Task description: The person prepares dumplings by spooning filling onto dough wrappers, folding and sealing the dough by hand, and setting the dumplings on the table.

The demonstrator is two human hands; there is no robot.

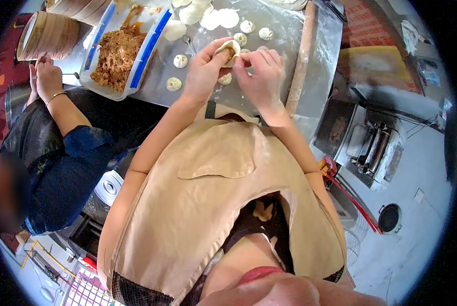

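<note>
My left hand (203,71) cups a bun (230,47), a round of dough around brown filling, its top open. My right hand (263,76) is closed at the bun's right edge, thumb and fingertips pinching the dough rim. Several pleated buns (174,84) lie on the floured metal table (154,94) around my hands; one is partly hidden beneath them. Flat dough wrappers (192,14) spread out beyond, some overlapping. Just left of the held bun rests a spoon (189,43), its lower end towards my left hand.
A clear tub (136,69) with blue edges holds brown minced filling (117,58). Bamboo steamers (52,36) stand at far left, near another person (68,153). A long rolling pin (302,51) lies to my right. Beyond the table's right edge is a roller machine (371,148).
</note>
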